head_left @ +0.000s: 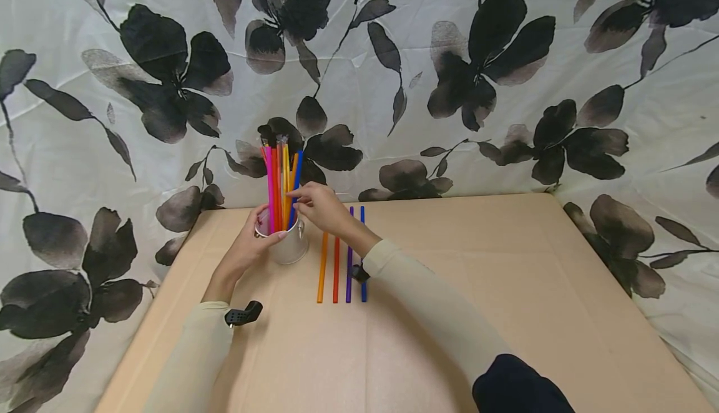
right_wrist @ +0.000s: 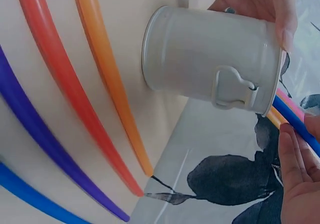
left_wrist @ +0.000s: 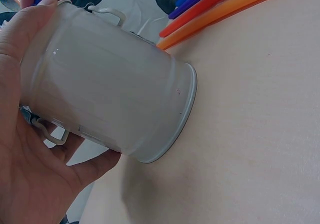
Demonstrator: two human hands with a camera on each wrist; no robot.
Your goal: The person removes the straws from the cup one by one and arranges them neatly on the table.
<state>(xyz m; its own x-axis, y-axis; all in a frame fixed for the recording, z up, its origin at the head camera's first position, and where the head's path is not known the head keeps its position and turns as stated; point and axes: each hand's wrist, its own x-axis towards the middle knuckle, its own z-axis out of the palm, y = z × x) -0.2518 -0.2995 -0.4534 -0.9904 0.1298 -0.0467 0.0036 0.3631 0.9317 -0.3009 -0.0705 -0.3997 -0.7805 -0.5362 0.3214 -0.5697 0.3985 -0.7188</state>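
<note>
A pale metal pail [head_left: 291,251] with small wire side handles stands at the back left of the table, tilted or upright I cannot tell. My left hand [head_left: 247,239] holds it round its left side, thumb at the rim. Pink, orange, yellow and blue sticks rise out of the pail. With thumb and fingers, my right hand [head_left: 321,207] pinches a blue stick [right_wrist: 289,110] just above the rim, its fingers close to a yellow-orange stick [right_wrist: 276,117]. The stick's lower end is hidden inside the pail.
Right of the pail, an orange stick [head_left: 322,269], a red stick [head_left: 336,276], a purple stick [head_left: 349,269] and another blue stick [head_left: 363,292] lie in a spaced row. Behind the tan table [head_left: 477,288] hangs a flower-printed cloth [head_left: 393,101].
</note>
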